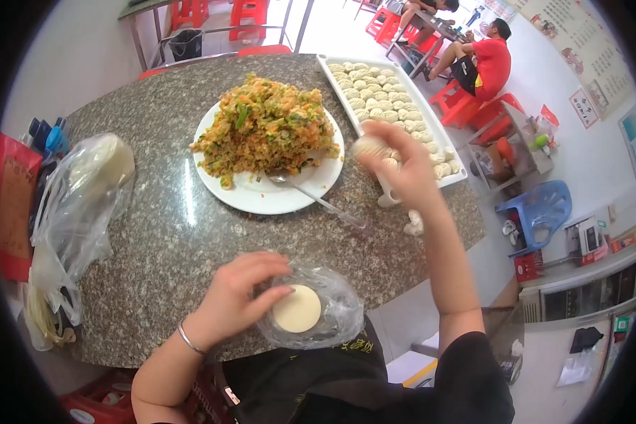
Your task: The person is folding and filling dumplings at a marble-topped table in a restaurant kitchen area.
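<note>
My right hand (pixel 403 169) holds a pleated dumpling (pixel 370 148) between thumb and fingers, at the near left edge of a white tray (pixel 344 95). Rows of similar pleated dumplings (pixel 379 99) fill much of the tray. My left hand (pixel 241 294), a bangle at its wrist, is spread beside a round pale dough wrapper (pixel 298 309). Its thumb tip overlaps the wrapper's edge; whether it presses on it I cannot tell. Under the wrapper is a clear plastic bag (pixel 342 312) near the table's front edge. A white plate (pixel 233 196) carries a heap of chopped vegetable filling (pixel 267 124).
A metal spoon (pixel 318 200) rests in the plate, handle over the granite table (pixel 153 254). Crumpled white tissue (pixel 414 222) lies below the tray. At left are a plastic bag (pixel 85 196) and a red packet (pixel 16 206). People sit at a table (pixel 440 24) beyond.
</note>
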Action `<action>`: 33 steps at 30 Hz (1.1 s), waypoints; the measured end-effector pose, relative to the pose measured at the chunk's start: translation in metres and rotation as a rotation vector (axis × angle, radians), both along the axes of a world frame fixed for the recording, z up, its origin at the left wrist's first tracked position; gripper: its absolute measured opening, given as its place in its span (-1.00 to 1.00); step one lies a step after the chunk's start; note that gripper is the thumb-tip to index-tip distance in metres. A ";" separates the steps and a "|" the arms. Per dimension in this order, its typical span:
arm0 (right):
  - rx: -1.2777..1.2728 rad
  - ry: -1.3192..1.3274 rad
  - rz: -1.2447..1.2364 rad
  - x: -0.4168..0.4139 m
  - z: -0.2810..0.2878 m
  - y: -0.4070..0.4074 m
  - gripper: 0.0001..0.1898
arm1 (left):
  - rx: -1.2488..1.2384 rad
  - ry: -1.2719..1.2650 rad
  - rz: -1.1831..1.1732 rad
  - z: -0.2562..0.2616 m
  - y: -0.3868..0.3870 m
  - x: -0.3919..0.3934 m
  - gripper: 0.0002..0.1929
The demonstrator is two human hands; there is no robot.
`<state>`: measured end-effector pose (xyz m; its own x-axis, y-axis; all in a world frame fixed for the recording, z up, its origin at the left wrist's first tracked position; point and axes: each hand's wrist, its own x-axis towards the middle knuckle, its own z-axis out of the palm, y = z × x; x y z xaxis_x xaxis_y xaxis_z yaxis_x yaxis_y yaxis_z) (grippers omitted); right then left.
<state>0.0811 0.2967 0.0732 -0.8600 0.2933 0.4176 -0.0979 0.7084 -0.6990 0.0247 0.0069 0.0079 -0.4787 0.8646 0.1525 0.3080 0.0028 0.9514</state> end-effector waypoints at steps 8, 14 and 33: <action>-0.119 -0.043 -0.560 0.036 -0.021 0.208 -0.69 | -0.042 0.462 -0.042 -0.002 0.005 0.002 -0.78; 0.214 -0.332 -0.851 0.051 -0.042 0.238 -0.69 | -0.074 0.459 -0.086 0.002 0.004 0.002 -0.78; 0.271 -0.205 -0.676 0.041 -0.026 0.226 -0.72 | -0.126 0.338 -0.164 0.002 0.002 0.004 -0.75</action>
